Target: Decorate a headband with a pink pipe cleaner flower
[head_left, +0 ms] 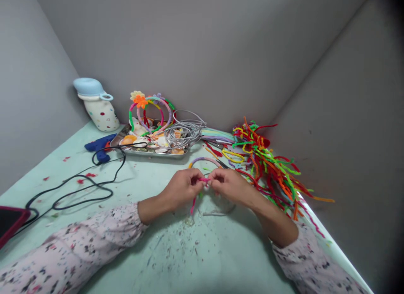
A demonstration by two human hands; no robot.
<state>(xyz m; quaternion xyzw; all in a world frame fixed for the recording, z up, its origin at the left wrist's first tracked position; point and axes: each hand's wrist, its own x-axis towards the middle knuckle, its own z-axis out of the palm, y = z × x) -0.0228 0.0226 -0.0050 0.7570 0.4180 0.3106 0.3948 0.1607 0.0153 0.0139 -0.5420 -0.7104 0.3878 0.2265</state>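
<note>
My left hand [184, 185] and my right hand [229, 184] meet above the middle of the table. Each pinches a pink pipe cleaner [205, 180], a short stretch of which shows between the fingertips. A pink end dangles below my left fingers. Just beyond the hands curves a band wrapped in purple and orange pipe cleaner [202, 159]; its lower part is hidden behind them. Grey wire [217, 214] shows under my right hand, and it may belong to that band. Dark scissors blades [222, 164] poke out near my right knuckles.
A metal tray [154, 154] holds finished flower headbands [151, 113] and a coil of grey wire [186, 132]. Left of it lie a blue glue gun [102, 146] with a looping black cord, and a white bottle [101, 113]. Many coloured pipe cleaners [268, 167] pile up at right.
</note>
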